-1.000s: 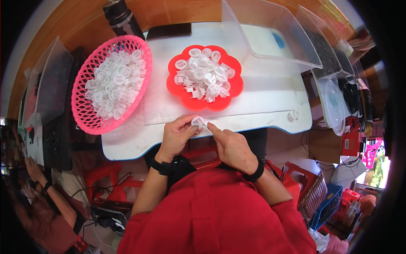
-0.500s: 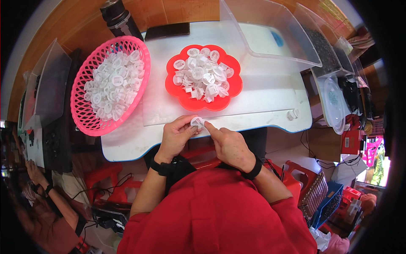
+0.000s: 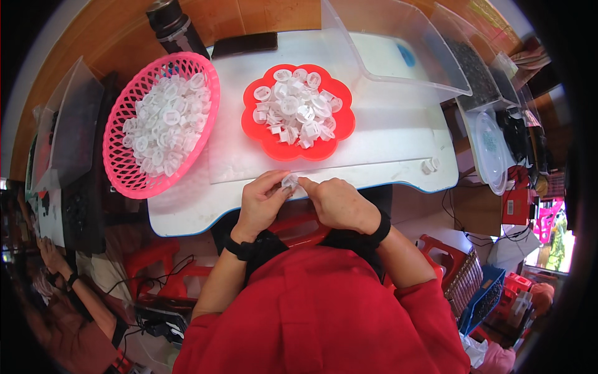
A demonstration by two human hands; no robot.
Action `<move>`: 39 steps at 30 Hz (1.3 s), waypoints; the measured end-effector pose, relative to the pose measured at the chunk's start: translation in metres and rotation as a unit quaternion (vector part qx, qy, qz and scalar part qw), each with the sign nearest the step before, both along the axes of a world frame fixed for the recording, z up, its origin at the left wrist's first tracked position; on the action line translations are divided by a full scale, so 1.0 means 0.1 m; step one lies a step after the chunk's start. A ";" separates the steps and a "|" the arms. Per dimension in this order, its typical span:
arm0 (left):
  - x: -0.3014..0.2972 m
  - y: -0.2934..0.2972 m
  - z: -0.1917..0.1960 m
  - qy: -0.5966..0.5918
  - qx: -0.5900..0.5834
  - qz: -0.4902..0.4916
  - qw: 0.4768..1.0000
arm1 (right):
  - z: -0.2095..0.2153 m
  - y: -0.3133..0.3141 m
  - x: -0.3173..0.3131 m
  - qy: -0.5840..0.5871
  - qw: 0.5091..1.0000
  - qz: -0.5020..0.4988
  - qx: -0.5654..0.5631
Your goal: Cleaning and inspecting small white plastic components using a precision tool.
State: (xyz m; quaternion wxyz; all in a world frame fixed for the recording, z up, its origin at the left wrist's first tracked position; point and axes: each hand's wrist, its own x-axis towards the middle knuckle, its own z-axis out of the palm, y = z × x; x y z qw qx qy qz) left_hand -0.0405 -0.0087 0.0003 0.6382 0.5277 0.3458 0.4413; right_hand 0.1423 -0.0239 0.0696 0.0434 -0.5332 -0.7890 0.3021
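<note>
Part [image 3: 289, 181], white: at near edge of counter [image 3: 398, 140], pinched by fingers of left hand [image 3: 259, 201]; pointing and long axis too small to tell. Right hand [image 3: 341, 204]: index extended to part; grip cannot be told.

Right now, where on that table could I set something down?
On the white table, the widest bare patch lies between the red flower-shaped plastic dish, the clear plastic bin and the small white plastic pieces. A smaller one separates the pink lattice plastic basket from the left hand. The back left is crowded: basket, black bottle, dark flat slab.
</note>
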 end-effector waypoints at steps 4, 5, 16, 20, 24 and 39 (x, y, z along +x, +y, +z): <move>0.03 0.01 -0.01 -0.001 -0.005 0.022 1.000 | -0.19 -0.13 -0.01 0.124 0.990 -0.059 0.018; 0.03 0.01 -0.02 -0.001 -0.004 0.025 1.000 | -0.21 -0.18 -0.03 0.187 0.976 -0.110 -0.014; 0.06 0.01 -0.01 0.018 0.005 0.046 0.999 | -0.33 -0.37 -0.23 0.308 0.919 -0.234 -0.078; 0.08 0.00 -0.01 -0.001 0.007 0.061 0.998 | -0.40 -0.40 -0.32 0.301 0.929 -0.216 -0.001; 0.10 -0.03 0.02 0.009 0.009 0.088 0.996 | -0.52 -0.42 -0.38 0.293 0.933 -0.193 0.073; 0.11 -0.04 -0.01 0.003 0.018 0.100 0.995 | -0.54 -0.45 -0.40 0.093 0.978 -0.114 0.147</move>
